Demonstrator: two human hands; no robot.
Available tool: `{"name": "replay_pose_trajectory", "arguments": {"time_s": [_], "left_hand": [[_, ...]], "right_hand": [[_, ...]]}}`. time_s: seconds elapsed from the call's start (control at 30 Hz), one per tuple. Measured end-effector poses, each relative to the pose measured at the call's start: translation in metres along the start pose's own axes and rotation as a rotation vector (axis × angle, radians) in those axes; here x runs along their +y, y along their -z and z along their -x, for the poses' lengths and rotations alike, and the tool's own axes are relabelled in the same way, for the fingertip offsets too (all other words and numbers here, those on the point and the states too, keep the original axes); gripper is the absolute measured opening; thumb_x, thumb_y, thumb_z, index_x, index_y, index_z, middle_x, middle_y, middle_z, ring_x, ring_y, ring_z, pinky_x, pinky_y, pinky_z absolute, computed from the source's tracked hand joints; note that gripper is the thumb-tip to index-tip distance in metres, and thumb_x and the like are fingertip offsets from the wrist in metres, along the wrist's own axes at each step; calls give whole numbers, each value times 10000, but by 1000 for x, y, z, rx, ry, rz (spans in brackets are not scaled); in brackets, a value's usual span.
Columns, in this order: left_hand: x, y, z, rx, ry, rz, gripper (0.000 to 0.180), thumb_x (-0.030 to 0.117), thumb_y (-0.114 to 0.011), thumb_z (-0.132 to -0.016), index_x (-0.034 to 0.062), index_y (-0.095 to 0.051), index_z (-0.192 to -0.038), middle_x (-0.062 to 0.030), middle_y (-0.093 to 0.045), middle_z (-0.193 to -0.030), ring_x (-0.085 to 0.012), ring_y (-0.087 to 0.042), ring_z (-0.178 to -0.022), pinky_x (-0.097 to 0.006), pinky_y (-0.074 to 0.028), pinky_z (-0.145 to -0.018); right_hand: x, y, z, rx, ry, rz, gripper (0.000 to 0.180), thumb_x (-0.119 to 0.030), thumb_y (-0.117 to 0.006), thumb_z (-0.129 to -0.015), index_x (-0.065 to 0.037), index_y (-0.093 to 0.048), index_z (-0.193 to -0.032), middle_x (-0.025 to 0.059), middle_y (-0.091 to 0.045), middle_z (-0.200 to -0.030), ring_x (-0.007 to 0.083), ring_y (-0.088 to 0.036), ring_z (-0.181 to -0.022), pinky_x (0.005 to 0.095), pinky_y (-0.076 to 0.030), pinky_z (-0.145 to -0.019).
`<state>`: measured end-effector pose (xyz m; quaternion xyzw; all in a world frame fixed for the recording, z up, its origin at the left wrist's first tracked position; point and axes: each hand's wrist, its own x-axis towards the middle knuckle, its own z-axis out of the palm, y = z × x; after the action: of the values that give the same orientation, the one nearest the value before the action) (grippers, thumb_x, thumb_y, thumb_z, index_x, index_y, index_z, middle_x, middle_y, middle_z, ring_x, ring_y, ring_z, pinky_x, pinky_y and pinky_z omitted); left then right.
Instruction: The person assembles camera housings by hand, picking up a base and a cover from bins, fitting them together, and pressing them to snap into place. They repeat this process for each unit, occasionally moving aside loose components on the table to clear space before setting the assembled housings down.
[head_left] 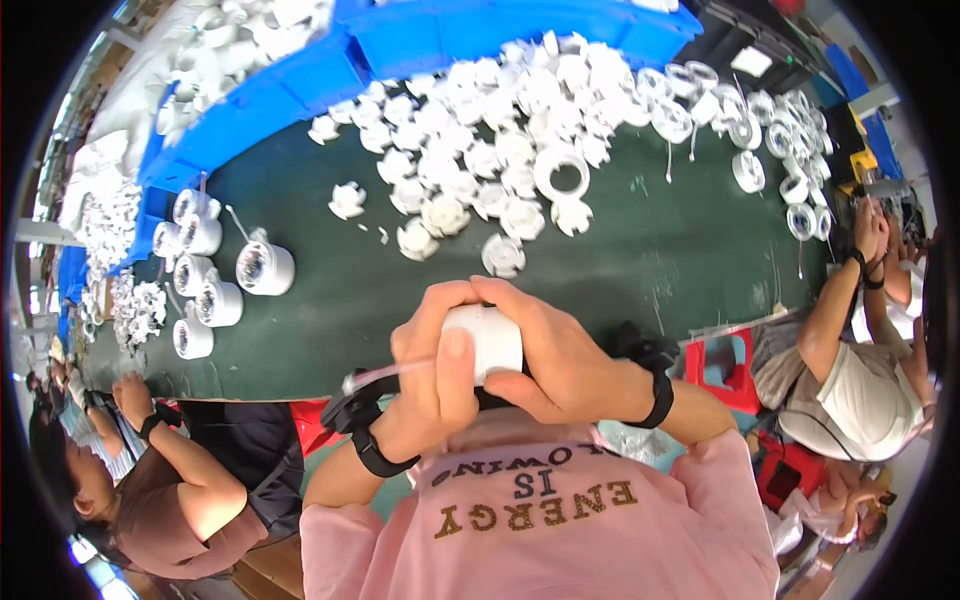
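Close to my chest, at the near edge of the green table, both hands grip a white round plastic housing with a pale cable sticking out to the left. My left hand wraps its left side, thumb pressed on the front. Around the right side curl the fingers of my right hand, its thumb under the lower edge. The far side of the housing is hidden by my fingers. Just beyond my hands lies a loose white notched plastic piece.
A big heap of white notched parts covers the table's far middle. White cabled housings stand at the left, and more ring-shaped parts lie at the right. Blue bins line the back. Co-workers sit on both sides, one in a brown top.
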<state>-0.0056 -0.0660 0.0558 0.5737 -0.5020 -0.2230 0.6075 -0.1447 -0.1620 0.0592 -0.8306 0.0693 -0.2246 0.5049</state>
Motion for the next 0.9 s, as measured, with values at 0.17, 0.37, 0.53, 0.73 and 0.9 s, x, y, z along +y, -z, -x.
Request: {"name": "replay_pose_trajectory", "arguments": {"time_s": [0.17,0.37,0.53,0.73,0.9], "left_hand": [[-13,12,-47,-62,395,-122,287,233,-420,-974,-36,-507,-1017,-192,-576,-781,-330,-574,-671,-380,-446,-643],[40,8,-53,-636,-42,-311,798,260,-711,-816,-12,-248,-1406,-253,-506,-1238,-311,-621,-941,-361,-516,-768],[-32,76,-217,-128,41,-450,387,209,-638,-865,26,-558,-1196,-71,-638,-1002,-147,-607,-876,-257,-483,-756],[-136,185,-350,-115,318,-1096,566,484,-565,-766,-56,-668,-902,-275,-665,-914,-386,-646,-913,-437,-476,-822],[-164,223,-371,-202,444,-861,580,476,-584,-762,-85,-681,-876,-219,-680,-827,-268,-665,-767,-354,-504,-698]], "right_hand": [[2,11,-17,88,-324,112,592,-101,-515,-931,0,-216,-1432,174,-625,-891,280,-624,-727,329,-490,-684],[-3,16,2,377,-310,-599,621,-152,-537,-944,-56,-191,-1451,98,-544,-1154,165,-578,-922,253,-505,-676],[-9,28,11,483,-411,-700,580,-414,-527,-932,-75,-337,-1363,134,-598,-997,145,-578,-737,225,-430,-528],[-4,44,13,475,-593,-1375,625,-572,-321,-952,-18,-521,-1161,171,-616,-886,103,-365,-484,221,-246,-388],[6,51,23,511,-572,-1411,643,-560,-363,-937,-15,-484,-1256,133,-596,-957,123,-381,-523,233,-269,-449]]}}
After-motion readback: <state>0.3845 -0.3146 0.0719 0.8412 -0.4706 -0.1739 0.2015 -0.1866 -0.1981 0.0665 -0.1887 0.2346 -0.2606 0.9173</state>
